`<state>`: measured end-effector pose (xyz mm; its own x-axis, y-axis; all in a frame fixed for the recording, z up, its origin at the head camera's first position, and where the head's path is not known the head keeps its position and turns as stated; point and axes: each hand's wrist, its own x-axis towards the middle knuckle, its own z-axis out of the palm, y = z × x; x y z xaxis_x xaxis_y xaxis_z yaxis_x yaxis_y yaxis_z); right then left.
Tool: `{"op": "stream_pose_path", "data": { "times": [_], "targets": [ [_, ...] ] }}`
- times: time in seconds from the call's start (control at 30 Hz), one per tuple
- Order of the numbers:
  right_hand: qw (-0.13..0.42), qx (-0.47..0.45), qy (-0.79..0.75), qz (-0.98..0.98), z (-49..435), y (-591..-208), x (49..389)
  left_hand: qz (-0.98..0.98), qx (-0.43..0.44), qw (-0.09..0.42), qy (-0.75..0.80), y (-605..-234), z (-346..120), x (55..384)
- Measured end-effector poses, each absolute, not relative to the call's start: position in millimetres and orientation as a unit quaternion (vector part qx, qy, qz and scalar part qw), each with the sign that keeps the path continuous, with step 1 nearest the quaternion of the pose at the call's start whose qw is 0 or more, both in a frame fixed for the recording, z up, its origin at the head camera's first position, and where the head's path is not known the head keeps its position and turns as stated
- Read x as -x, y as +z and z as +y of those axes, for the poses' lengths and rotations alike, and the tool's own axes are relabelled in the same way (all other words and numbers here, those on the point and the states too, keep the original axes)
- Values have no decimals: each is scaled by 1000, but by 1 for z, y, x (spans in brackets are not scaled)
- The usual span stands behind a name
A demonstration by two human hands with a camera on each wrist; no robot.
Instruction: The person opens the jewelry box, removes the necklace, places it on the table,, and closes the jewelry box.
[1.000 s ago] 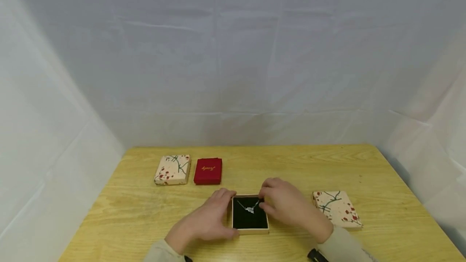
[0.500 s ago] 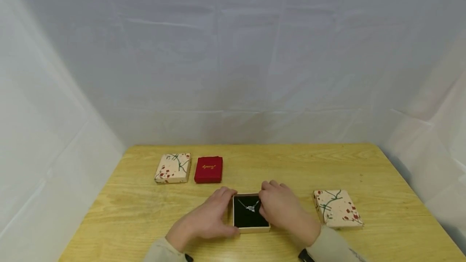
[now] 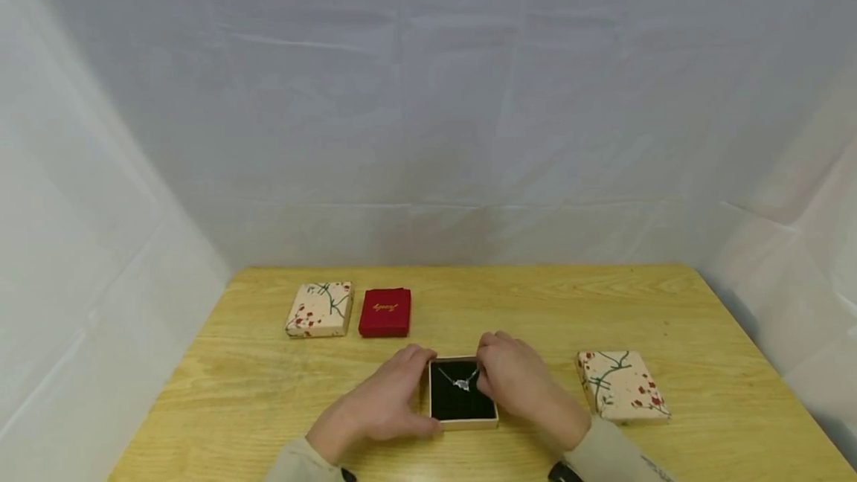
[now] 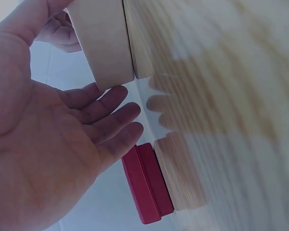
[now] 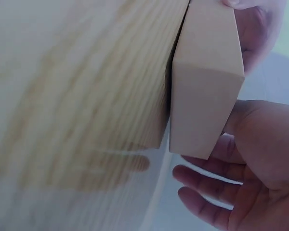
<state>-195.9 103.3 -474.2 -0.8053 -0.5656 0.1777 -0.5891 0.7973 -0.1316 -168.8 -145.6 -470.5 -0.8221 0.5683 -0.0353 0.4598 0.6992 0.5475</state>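
Note:
A shallow cream jewelry box (image 3: 462, 425) with a black lining stands lidless between both hands. On the lining lies a silver necklace (image 3: 462, 384), its pendant in the middle and its chain running up toward both back corners. The left hand (image 3: 384, 400) grips the box's left side, thumb at the front corner and fingertips at the back one; the left wrist view shows those fingertips (image 4: 118, 94) at the box's edge. At the back right corner, the right hand (image 3: 518, 381) pinches the chain's right end, and its curled fingers hide that corner. The right wrist view shows its lower fingers (image 5: 202, 185) loosely bent beside the box wall.
A cream flower-patterned lid (image 3: 623, 385) lies to the right of the right hand. Farther back on the left are a matching flower-patterned box (image 3: 320, 309) and a red box (image 3: 384, 312) with gold lettering. White cloth (image 3: 455, 132) surrounds the wooden table (image 3: 522, 303).
The right hand's fingers have drawn closer together at the box's back right corner. The left hand has kept its hold on the box's left side.

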Motion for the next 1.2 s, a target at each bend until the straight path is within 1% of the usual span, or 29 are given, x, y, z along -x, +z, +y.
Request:
{"op": "stream_pose_path", "data": {
  "times": [0.27,0.57,0.83,1.2],
  "targets": [
    [87,-338,131,-928,109,-474,199,921,-279,90,258,-472,-145,169],
    [85,-361,147,-917,116,-471,201,921,-273,94,261,-472,-145,169],
    [63,-353,175,-917,121,-468,198,919,-266,109,271,-471,-146,169],
    [16,-331,260,-907,129,-466,194,916,-268,101,279,-472,-147,170]
  ]
}}
